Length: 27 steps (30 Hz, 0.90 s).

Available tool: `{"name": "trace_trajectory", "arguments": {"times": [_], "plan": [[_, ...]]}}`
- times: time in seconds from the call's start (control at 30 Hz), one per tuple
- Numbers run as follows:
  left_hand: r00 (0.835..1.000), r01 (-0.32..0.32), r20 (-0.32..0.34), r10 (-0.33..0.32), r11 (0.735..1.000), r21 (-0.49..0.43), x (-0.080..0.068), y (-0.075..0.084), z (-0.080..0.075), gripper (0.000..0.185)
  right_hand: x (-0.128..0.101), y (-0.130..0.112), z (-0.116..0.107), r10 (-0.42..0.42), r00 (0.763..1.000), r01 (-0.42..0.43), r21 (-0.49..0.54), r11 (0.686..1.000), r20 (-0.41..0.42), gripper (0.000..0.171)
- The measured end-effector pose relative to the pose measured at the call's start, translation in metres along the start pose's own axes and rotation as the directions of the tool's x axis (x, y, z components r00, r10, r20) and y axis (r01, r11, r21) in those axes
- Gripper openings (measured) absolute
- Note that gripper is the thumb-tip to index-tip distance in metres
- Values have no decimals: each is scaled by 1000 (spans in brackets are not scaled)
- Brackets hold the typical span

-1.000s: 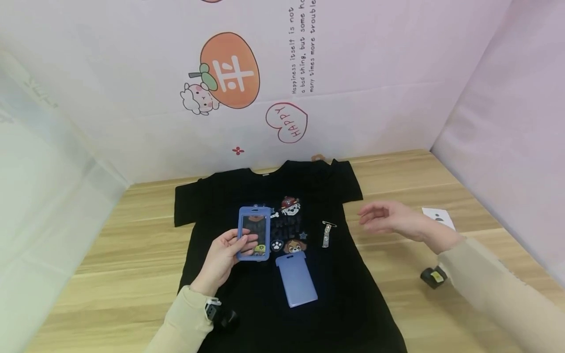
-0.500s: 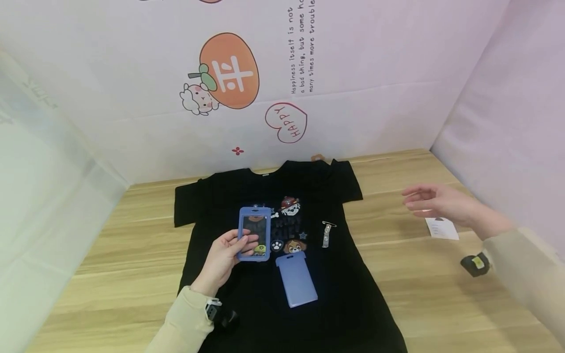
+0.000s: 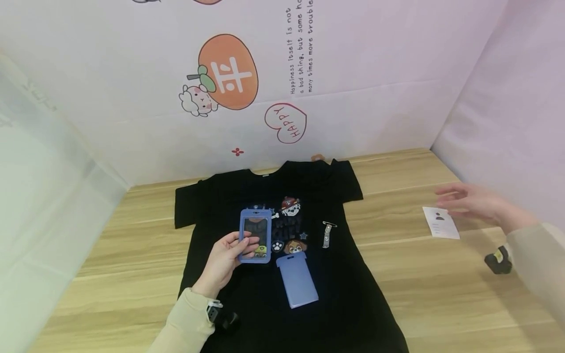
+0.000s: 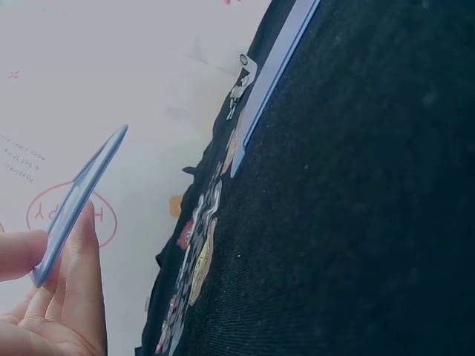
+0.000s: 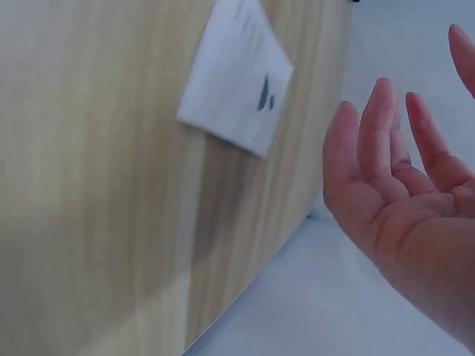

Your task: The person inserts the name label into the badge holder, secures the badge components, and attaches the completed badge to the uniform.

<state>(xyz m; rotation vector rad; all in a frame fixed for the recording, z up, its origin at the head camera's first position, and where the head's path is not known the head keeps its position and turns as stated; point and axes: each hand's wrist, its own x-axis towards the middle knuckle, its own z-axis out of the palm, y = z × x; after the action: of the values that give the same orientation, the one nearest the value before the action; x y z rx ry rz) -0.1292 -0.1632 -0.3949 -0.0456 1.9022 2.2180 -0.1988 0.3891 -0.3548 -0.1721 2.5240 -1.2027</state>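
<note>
My left hand pinches a blue badge holder frame with a see-through window, thumb in front and fingers behind, above a black T-shirt. In the left wrist view the frame appears edge-on between thumb and fingers. A second blue badge holder piece lies on the shirt, right of that hand. Over the right side of the table my right hand hovers with loosely bent fingers, holding nothing. Just beside and below it is a white printed card, lying flat; the right wrist view shows the card apart from the fingers.
A metal safety pin with a clear strap lies on the shirt's right half. The wooden table meets a printed white cloth wall at the back, with cloth at both sides too.
My right hand has moved right, from beside the shirt's sleeve to over the card's right edge, uncovering the card. The left hand still holds the frame in nearly the same place.
</note>
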Motion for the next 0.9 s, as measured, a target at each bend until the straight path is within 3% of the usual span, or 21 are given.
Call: {"name": "trace_trajectory", "arguments": {"times": [0.17, 0.3, 0.57, 0.9], "plan": [[1000, 16, -11, -16, 1000, -2, 0, -1, 1, 32, -2, 10, -1, -38, 997, 26, -161, 987, -72, 60], [1000, 23, -15, -23, 1000, -6, 0, -2, 2, 31, -2, 17, -3, -51, 994, 28, -229, 973, -97, 59], [999, 29, -23, -29, 1000, -8, 0, -3, 3, 29, 4, 29, -2, -64, 992, 32, -281, 959, -106, 64], [999, 27, -20, -28, 1000, -1, 0, -4, 6, 30, 7, 36, 3, -88, 995, 69, -317, 946, -45, 71]]}}
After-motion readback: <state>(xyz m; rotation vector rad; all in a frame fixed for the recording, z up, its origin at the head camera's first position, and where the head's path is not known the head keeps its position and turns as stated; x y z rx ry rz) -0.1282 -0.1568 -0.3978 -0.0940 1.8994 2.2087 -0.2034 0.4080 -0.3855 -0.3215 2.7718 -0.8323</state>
